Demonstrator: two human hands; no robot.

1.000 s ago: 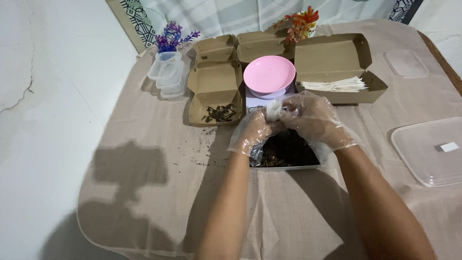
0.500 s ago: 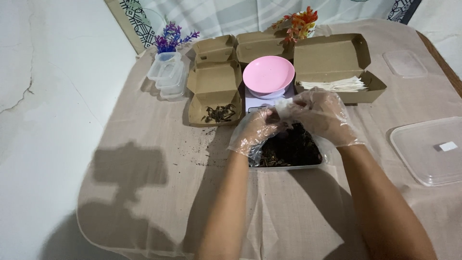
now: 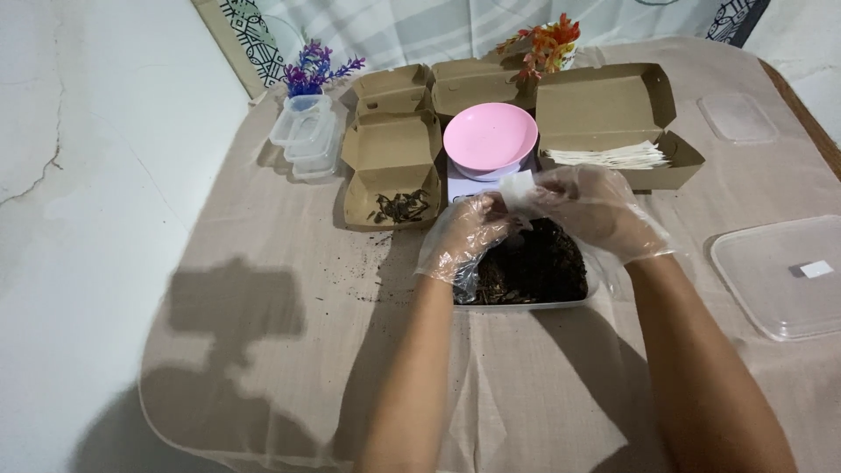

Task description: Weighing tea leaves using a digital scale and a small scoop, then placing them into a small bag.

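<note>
- We hold a small white paper sachet (image 3: 517, 187) between both gloved hands, pinched at its lower edge; our left hand (image 3: 464, 235) closes on its near-left corner and our right hand (image 3: 597, 210) closes on its right side, fingers folded around it.
- Both hands wear thin clear plastic gloves, so we cannot tell exactly which fingertips press the paper.
- The sachet stands roughly upright, its flat face toward us, its top edge pointing away toward the pink bowl (image 3: 490, 137).
- Directly beneath the grip lies the clear tray of dark dried material (image 3: 534, 267); the sachet hangs over the tray's far edge, apart from the contents.
- The left hand sits nearer the tray's contents, with its palm low over the dark heap; the right hand rides higher and further out.
- Just beyond the sachet the pink bowl rests on a small white scale (image 3: 464, 187).
- Beyond and to the right of the grip, an open cardboard box (image 3: 604, 109) holds a flat stack of white sachets (image 3: 613, 157).
- Beyond and to the left, another open cardboard box (image 3: 392, 162) carries a few dark scraps.
- Well to the right lies a clear plastic lid (image 3: 780, 276) on the beige tablecloth (image 3: 280, 289).
</note>
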